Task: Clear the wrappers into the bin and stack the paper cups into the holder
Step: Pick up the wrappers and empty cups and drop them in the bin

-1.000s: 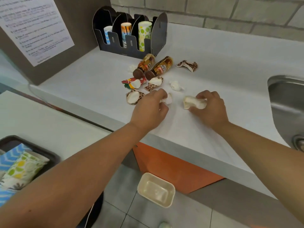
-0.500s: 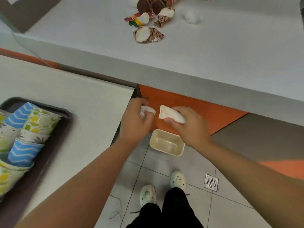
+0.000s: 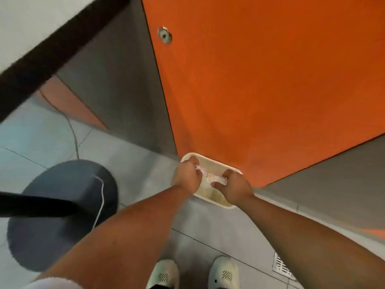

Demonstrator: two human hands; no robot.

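A cream rectangular bin (image 3: 216, 161) stands on the floor against the orange cabinet door. My left hand (image 3: 186, 177) is over the bin's left end, shut on a small crumpled white wrapper (image 3: 199, 169). My right hand (image 3: 233, 187) is over its right end, gripping a larger white wrapper (image 3: 216, 179). Both wrappers hang just above the bin's inside. The cups and the holder are out of view.
An orange cabinet door (image 3: 260, 90) with a round lock (image 3: 164, 35) rises behind the bin. A dark round stool base (image 3: 60, 205) with a cord sits at the left. My two shoes (image 3: 193, 274) stand on grey tiles, and a floor drain (image 3: 283, 268) lies at the right.
I bent down from the counter, and both hands carried their wrappers from counter height down to just over the floor bin. The counter and cups left the view.
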